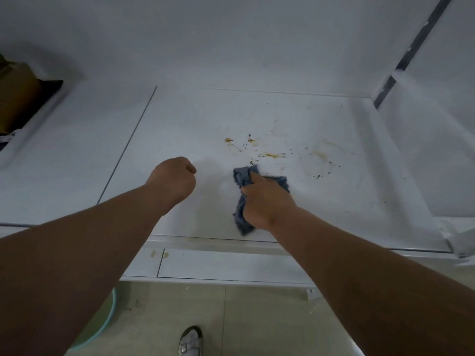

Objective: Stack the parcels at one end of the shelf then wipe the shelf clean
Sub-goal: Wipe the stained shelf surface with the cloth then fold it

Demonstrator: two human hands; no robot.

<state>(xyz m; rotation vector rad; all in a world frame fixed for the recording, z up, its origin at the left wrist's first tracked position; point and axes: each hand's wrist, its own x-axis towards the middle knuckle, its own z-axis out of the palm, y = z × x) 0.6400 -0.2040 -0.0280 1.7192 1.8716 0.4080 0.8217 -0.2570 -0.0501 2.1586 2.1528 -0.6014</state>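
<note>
The right hand (267, 201) grips a crumpled blue-grey cloth (243, 219), fingers curled round it, knuckles up. The cloth is bunched under the palm; one fold shows beyond the fingertips, another trails back below the wrist toward the front edge of the shelf (180, 124). Hand and cloth are down on the white shelf surface.

Just beyond the right hand's fingertips lies a scatter of brown stains (271, 155): small smears and dark specks. Further out, to the right of this hand, a fainter ring-shaped smear (318, 163) marks the surface, with more specks along its edge.

The left hand (173, 179) is level with the right hand and well apart from it, on its left. Its fingers are curled into a fist and it holds nothing. Whether it touches the shelf cannot be told.

Left of the left hand, a thin dark seam (128, 145) runs across the shelf from front to back. Far beyond the seam, at the left end of the shelf, brown parcels (15, 96) sit against the wall, cut off by the picture edge.

Right of the right hand, the shelf meets a white side panel (424, 155).

Below both forearms, a tiled floor (257, 325) is visible, with a green basin rim (108, 322) under the left forearm and a sandalled foot (190, 341) between the arms.
</note>
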